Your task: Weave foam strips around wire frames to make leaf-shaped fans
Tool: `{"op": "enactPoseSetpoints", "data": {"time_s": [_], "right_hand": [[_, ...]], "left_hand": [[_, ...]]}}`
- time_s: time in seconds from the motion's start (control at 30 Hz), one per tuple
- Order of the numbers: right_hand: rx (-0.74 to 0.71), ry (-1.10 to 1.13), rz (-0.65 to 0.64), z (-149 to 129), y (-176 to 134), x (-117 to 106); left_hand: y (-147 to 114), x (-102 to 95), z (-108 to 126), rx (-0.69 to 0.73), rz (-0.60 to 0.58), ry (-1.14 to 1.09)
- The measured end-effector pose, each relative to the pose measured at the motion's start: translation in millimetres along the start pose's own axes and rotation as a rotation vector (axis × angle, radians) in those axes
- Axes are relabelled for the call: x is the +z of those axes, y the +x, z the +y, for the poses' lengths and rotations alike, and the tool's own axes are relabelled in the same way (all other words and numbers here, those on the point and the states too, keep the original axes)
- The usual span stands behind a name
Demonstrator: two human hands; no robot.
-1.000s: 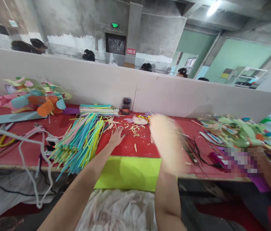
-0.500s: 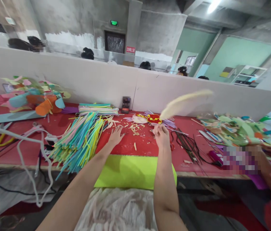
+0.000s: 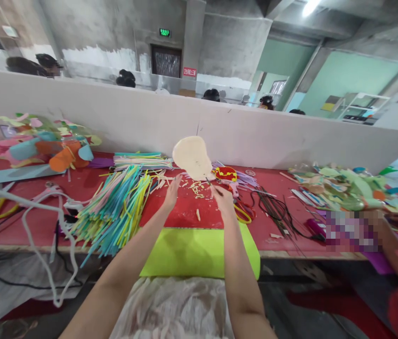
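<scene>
My right hand [image 3: 222,197] is closed on a short dark stick, and from it rises a cream, flat, rounded fan-shaped piece [image 3: 192,157] held upright above the table. To its left, my left hand [image 3: 173,190] is raised with fingers stretched out, apart from the piece. Small cut bits [image 3: 197,189] lie scattered on the red tabletop between and beyond the hands. A red oval piece with yellow edging [image 3: 226,173] lies just behind my right hand. Scissors with red and yellow handles [image 3: 244,212] rest by my right wrist.
Bundled coloured strips [image 3: 117,207] lie left of my hands. A bright green sheet [image 3: 199,252] hangs over the front edge. Dark thin rods and a cable [image 3: 274,214] lie to the right. A white partition [image 3: 131,117] closes the back. A co-worker's arm [image 3: 393,245] works at right.
The cream piece has swung from the right, edge-on, to the middle, facing me. My right hand moved left, uncovering the scissors. My left hand lifted off the table and turned upright.
</scene>
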State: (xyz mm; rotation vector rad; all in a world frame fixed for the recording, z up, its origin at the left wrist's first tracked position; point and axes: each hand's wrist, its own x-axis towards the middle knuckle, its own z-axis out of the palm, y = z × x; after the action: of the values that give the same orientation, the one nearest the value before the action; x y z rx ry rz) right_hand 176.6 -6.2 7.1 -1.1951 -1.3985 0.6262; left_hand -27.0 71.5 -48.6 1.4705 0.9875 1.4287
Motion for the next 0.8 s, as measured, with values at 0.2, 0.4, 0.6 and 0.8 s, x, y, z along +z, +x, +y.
{"op": "enactPoseSetpoints", "data": {"time_s": [0.2,0.4,0.6,0.8], "right_hand": [[0.009,-0.237,-0.034,16,-14,31],[-0.045,-0.263,0.062,14,-34,44],[-0.059,-0.3,0.181,12,-41,54],[0.056,-0.077,-0.122,7,-36,33]], "left_hand": [[7,10.5,51,-0.039,-0.017,-0.445],[-5,7.9,67,-0.105,0.022,-0.639],[-1,17.9,64,-0.087,0.165,-0.48],[23,-0.5,70,0.142,0.337,-0.575]]}}
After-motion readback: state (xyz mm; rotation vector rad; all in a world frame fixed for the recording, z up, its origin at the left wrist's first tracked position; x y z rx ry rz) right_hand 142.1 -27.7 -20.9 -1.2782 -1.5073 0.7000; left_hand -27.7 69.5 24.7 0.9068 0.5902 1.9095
